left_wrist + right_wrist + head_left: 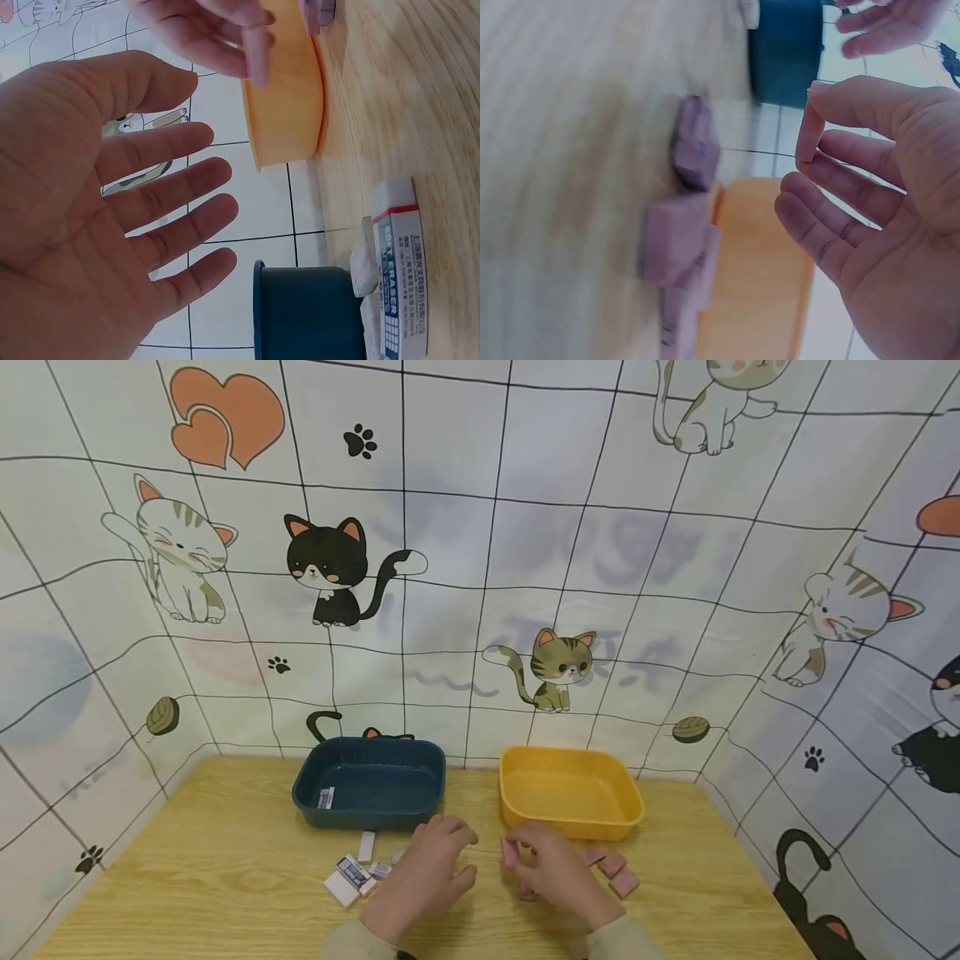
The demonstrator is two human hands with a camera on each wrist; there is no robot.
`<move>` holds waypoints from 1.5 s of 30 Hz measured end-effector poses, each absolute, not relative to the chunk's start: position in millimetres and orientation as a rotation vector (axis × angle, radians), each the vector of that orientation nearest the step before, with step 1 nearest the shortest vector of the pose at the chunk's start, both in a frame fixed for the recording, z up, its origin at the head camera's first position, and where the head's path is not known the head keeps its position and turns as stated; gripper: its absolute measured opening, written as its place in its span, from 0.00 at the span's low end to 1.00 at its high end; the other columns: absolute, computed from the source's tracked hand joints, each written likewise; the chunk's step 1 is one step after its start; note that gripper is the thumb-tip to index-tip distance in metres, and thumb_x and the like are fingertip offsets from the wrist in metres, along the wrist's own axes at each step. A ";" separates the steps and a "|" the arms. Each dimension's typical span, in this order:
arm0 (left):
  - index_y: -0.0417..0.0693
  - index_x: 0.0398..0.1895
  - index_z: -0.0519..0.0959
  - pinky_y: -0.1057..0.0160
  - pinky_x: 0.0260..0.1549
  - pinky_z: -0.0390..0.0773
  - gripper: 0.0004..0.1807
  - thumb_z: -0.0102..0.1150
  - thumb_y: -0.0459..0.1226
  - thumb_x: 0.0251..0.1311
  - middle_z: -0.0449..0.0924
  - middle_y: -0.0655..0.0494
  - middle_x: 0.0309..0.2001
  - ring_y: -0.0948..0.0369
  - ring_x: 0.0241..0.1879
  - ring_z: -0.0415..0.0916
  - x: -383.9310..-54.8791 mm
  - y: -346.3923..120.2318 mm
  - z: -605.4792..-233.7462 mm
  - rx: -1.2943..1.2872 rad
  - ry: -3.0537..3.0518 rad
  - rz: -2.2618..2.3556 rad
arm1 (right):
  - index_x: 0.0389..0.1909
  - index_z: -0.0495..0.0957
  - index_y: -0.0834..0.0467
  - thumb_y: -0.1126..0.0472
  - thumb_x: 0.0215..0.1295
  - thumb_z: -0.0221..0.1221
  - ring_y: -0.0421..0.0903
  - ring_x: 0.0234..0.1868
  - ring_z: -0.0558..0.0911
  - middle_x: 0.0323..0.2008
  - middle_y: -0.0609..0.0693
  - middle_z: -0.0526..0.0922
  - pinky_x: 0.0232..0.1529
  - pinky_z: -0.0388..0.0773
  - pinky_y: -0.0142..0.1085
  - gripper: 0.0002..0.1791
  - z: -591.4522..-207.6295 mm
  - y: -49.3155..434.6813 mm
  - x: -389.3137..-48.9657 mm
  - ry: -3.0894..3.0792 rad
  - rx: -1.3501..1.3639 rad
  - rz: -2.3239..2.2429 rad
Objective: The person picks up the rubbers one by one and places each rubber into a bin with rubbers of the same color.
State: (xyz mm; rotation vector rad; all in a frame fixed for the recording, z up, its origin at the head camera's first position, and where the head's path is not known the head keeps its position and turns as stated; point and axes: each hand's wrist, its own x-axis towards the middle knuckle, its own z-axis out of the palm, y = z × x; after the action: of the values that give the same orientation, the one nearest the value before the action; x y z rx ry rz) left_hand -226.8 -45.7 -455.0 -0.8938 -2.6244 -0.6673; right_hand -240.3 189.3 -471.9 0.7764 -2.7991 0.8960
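My right hand (553, 867) pinches a small pink eraser (810, 133) between thumb and fingers, in front of the yellow tray. More pink erasers (612, 862) lie on the table beside and under that hand. In the left wrist view my left hand (127, 195) has its fingers spread and holds nothing. It hovers near the middle of the table, just right of a group of white erasers. One of these, a white eraser (401, 277), wears a printed paper sleeve; another white eraser (342, 888) lies bare.
A dark blue tray (369, 820) stands at the back left with a sleeved eraser (326, 797) inside. The yellow tray (573, 828) is at the back right. Behind them hangs a white cloth (450, 610) with a grid and cat prints. Everything stands on a wood-grain table (187, 877).
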 end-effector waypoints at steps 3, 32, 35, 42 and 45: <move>0.44 0.46 0.85 0.45 0.49 0.78 0.14 0.70 0.37 0.57 0.81 0.55 0.46 0.55 0.48 0.75 -227.4 -45.1 -455.8 -0.895 -2.635 -0.674 | 0.50 0.84 0.59 0.65 0.67 0.67 0.48 0.42 0.83 0.42 0.48 0.83 0.41 0.83 0.40 0.12 -464.3 190.5 -242.4 -2.734 0.801 0.926; 0.44 0.44 0.85 0.54 0.50 0.77 0.13 0.69 0.38 0.56 0.81 0.57 0.45 0.55 0.48 0.75 -235.7 -28.6 -466.3 -0.894 -2.677 -0.727 | 0.34 0.83 0.55 0.61 0.65 0.70 0.46 0.39 0.83 0.34 0.47 0.85 0.37 0.81 0.40 0.05 -452.0 197.7 -313.8 -2.826 0.289 1.176; 0.44 0.45 0.85 0.54 0.51 0.77 0.13 0.69 0.37 0.56 0.81 0.57 0.45 0.55 0.48 0.76 -236.5 -27.8 -465.3 -0.895 -2.683 -0.730 | 0.32 0.83 0.55 0.60 0.64 0.71 0.45 0.38 0.82 0.35 0.47 0.85 0.35 0.78 0.37 0.06 -456.2 199.4 -321.5 -2.856 0.269 1.214; 0.45 0.45 0.85 0.53 0.51 0.76 0.14 0.69 0.39 0.57 0.81 0.57 0.45 0.56 0.48 0.76 -237.1 -25.8 -464.9 -0.909 -2.709 -0.708 | 0.30 0.82 0.56 0.59 0.62 0.71 0.46 0.34 0.77 0.36 0.48 0.82 0.32 0.72 0.35 0.08 -461.0 200.3 -340.0 -2.997 0.216 1.175; 0.46 0.45 0.85 0.53 0.51 0.76 0.14 0.69 0.39 0.56 0.81 0.58 0.45 0.56 0.48 0.76 -237.2 -24.9 -466.5 -0.906 -2.715 -0.702 | 0.29 0.82 0.56 0.63 0.61 0.70 0.46 0.33 0.74 0.33 0.48 0.80 0.32 0.70 0.35 0.06 -461.8 198.9 -344.7 -3.068 0.218 1.115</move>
State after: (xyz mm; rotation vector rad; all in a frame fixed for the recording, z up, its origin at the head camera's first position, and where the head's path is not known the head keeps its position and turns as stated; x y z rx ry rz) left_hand -237.2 -24.9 -466.5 -0.9058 -2.7151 -0.7018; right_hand -344.7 198.9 -461.8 0.2181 -3.0684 1.1147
